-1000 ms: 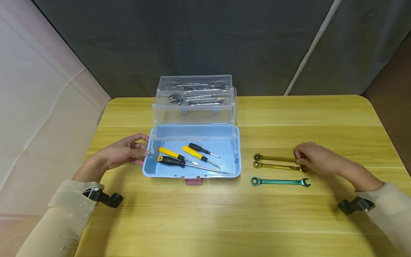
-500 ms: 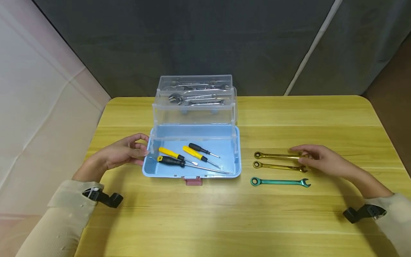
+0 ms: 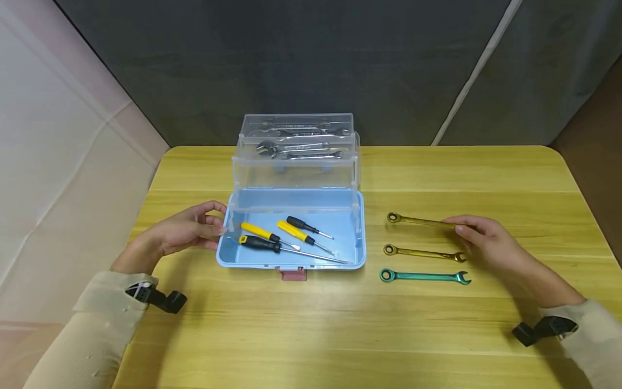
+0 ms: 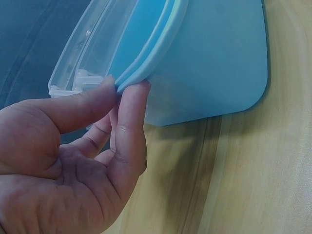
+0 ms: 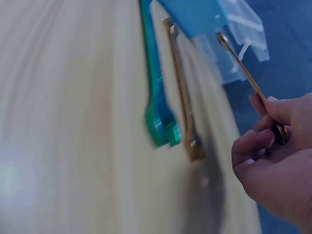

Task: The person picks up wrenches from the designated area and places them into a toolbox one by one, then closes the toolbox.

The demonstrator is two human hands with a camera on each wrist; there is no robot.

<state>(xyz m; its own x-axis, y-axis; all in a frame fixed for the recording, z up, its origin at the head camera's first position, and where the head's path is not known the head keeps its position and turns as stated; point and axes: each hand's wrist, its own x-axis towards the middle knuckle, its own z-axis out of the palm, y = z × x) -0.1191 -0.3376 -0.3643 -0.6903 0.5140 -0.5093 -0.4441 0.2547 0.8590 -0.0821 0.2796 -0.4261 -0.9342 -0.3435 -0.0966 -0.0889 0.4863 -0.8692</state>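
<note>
One gold ratcheting wrench (image 3: 423, 221) is pinched by the right hand (image 3: 488, 237); the left hand (image 3: 177, 230) pinches the toolbox rim (image 4: 165, 41), apparently steadying it.

This seems to be a small screened-off recording booth, though the tight view leaves the wider room uncertain. A wood-grain desk (image 3: 320, 335) meets a dark grey screen (image 3: 291, 59) with a pale strip (image 3: 477, 70); a creased whitish sheet (image 3: 73, 135) closes the left side, a brown panel (image 3: 595, 108) the right. Two black wrist cameras (image 3: 170, 301) show.
</note>
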